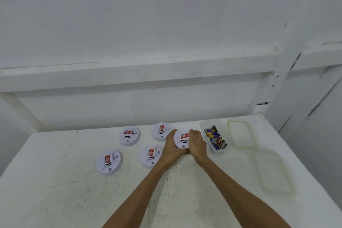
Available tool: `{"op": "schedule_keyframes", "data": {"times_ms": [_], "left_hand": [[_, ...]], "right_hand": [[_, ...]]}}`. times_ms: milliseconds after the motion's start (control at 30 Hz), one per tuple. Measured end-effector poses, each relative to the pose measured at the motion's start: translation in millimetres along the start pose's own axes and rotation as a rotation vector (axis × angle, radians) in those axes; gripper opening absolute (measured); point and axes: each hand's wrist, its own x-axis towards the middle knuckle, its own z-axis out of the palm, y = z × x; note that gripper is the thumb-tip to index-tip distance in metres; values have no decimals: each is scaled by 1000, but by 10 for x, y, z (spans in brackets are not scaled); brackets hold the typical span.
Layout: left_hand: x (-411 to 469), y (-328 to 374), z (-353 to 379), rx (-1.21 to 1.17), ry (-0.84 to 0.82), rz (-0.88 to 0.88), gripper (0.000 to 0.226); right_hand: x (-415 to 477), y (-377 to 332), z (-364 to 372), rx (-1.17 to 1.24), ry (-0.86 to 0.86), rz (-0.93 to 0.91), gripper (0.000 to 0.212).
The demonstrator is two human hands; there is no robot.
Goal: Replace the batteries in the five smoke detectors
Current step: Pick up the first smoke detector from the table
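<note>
Centre of frame: held smoke detector [182,139], white, red-labelled face up, between both hands; contact with the tabletop [55,190] not discernible. Grip of left hand [171,147] clamped on its left rim, fingers curled round the edge. Grip of right hand [198,143] clamped on its right rim.

Flat on the tabletop, left of the hands: far-left detector [109,162], upper-left detector [129,136], upper-centre detector [160,131] and lower-centre detector [150,155], the last just beside the left wrist.

Right of the hands: clear container [209,122] holding loose batteries [215,139].

Further right: two clear plastic pieces with greenish rims, upper piece [240,133] and lower piece [273,172].
</note>
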Motion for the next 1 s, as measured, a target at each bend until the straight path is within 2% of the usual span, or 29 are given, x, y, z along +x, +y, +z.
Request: {"op": "schedule_keyframes", "data": {"times_ms": [100, 233, 333, 400, 500, 633, 700, 833, 933, 1000], "left_hand": [[-45, -149, 59, 80, -24, 5, 106], [-91, -233, 51, 59, 9, 2, 89], [-133, -184, 59, 33, 15, -55, 83], [-176, -118, 79, 13, 32, -102, 75], [-164, -99, 77, -94, 44, -229, 62], [-78, -145, 55, -283, -20, -288, 59], [-25, -203, 52, -342, -36, -280, 63], [81, -323, 49, -385, -14, -303, 96], [92, -331, 54, -365, -16, -298, 91], [103, -324, 76, -353, -43, -277, 85]], "right_hand": [[-48, 124, -68, 15, -21, -20, 39], [-67, 233, -111, 187, -131, 58, 37], [-118, 331, -113, 231, -167, -1, 42], [-182, 397, -78, 194, -155, -95, 50], [-297, 436, -23, -6, -121, -264, 56], [-349, 424, 0, -159, -50, -319, 64], [-351, 440, 22, -146, -58, -311, 63], [-355, 389, -4, -41, -53, -211, 59], [-310, 355, -70, 28, -98, -73, 48], [-266, 353, -91, 11, -110, -44, 41]]}}
